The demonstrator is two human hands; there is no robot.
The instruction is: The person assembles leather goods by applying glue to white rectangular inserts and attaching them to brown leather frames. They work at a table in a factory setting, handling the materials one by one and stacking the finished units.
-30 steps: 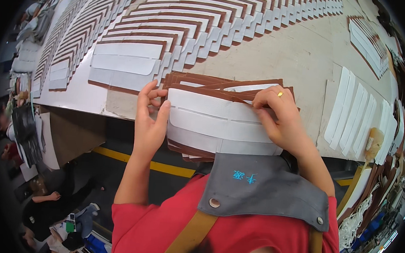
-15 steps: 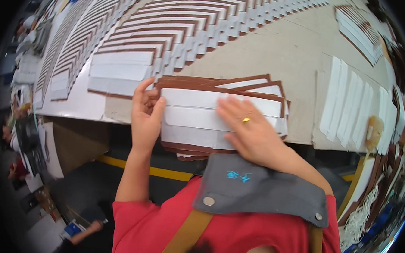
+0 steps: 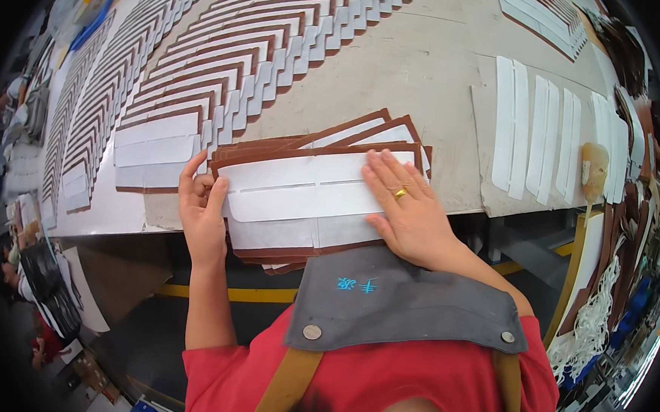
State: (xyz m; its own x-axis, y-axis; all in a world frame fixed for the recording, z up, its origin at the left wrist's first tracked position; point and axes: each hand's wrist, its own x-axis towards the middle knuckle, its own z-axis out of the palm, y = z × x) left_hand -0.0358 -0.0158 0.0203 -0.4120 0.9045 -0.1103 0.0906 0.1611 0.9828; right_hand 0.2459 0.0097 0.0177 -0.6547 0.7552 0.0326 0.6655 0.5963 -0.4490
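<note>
- Left hand (image 3: pixel 203 212) at the left end of the stack (image 3: pixel 311 197) – fingers curled up along its edge, thumb pressed against the white strip (image 3: pixel 308 193) on top; pinching the stack's edge rather than lying flat.
- Right hand (image 3: pixel 409 211) flat and open, fingers spread, palm down on the right half of the strip; gold ring (image 3: pixel 400 194) on one finger.
- Stack of brown pieces fanned slightly, corners splaying toward the upper right, sitting at the near edge of the counter (image 3: pixel 429 68) and partly overhanging it.
- White strip across the top piece, wide and long, with a thin slit line along its middle.
- Beyond the stack, long rows (image 3: pixel 226 56) of brown-and-white pieces laid overlapping in curved bands across the counter's far left and middle.
- Just left of the stack, a separate brown piece with white panels (image 3: pixel 156 150), near the left hand but apart from it.
- To the right, well apart, narrow white strips (image 3: pixel 546 128) set in pairs on a grey board.
- Pale sponge-like lump (image 3: pixel 594 165) at that board's right edge.
- Below the hands, grey apron bib (image 3: pixel 407 301) over a red shirt (image 3: pixel 379 383), tan straps at the shoulders.
</note>
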